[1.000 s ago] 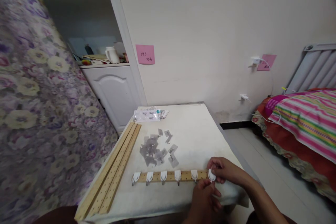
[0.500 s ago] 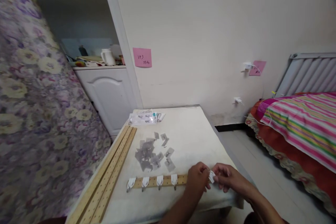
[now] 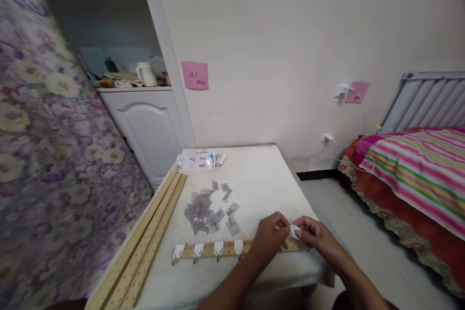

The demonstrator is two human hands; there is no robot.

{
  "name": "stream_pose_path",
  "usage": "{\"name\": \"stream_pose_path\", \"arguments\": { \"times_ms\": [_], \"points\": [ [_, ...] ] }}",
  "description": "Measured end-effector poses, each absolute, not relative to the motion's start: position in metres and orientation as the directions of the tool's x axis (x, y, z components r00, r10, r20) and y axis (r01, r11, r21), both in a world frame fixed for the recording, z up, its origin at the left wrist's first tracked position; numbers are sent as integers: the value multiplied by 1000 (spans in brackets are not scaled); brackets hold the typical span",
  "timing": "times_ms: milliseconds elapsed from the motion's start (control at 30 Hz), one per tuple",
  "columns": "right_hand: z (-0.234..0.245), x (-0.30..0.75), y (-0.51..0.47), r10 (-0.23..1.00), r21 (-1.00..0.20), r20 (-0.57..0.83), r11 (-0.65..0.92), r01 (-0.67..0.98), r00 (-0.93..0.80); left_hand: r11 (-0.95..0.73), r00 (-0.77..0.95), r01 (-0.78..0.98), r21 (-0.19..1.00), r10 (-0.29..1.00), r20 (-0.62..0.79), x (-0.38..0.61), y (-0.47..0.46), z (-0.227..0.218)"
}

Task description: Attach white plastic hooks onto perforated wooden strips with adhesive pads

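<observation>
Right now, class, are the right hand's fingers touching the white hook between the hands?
Touching: the head view shows the white hook pinched in the fingers of the right hand, thumb overlapping its edge.

The right hand (image 3: 315, 235) pinches a white hook (image 3: 295, 232) above the right end of a short perforated wooden strip (image 3: 228, 249). The left hand (image 3: 271, 233) meets it from the other side, its fingertips seemingly on the hook's metal end, though blur makes this uncertain. Four more hooks (image 3: 218, 248) sit along the strip's left part. Behind lie scattered translucent squares (image 3: 199, 209); longer perforated strips (image 3: 150, 247) line the left edge of the cloth-covered table (image 3: 267, 179), near flat packages (image 3: 196, 161).
</observation>
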State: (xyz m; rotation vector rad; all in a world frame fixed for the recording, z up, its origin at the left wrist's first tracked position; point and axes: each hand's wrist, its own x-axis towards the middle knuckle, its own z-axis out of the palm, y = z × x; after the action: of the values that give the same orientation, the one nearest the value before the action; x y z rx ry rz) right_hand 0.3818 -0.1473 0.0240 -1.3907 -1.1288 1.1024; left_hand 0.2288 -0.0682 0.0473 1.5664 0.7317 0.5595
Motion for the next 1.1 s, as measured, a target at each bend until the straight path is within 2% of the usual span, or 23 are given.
{"name": "stream_pose_path", "arguments": {
  "times_ms": [167,333,467,633,733,900,1100],
  "points": [
    [28,385,-145,988,-985,33,6,174,153,76,726,120,990,673,-140,219,-69,53],
    [28,388,-148,991,-995,-23,-35,90,131,310,652,18,951,717,-246,227,-89,37],
    [20,392,-149,988,-995,-66,-75,65,142,521,614,-44,852,687,-388,237,-109,20],
    [2,399,-143,980,-965,-55,-102,243,193,723,576,-146,675,617,-536,251,-127,2],
    [-7,401,-139,975,-940,-31,-103,325,218,745,537,-216,631,631,-560,260,-133,-5],
    [-11,401,-138,975,-925,-28,-108,364,219,757,476,-325,567,649,-594,267,-140,-10],
    [-13,398,-136,971,-910,-33,-127,395,238,755,446,-331,565,653,-612,268,-142,-13]
  ]
}}
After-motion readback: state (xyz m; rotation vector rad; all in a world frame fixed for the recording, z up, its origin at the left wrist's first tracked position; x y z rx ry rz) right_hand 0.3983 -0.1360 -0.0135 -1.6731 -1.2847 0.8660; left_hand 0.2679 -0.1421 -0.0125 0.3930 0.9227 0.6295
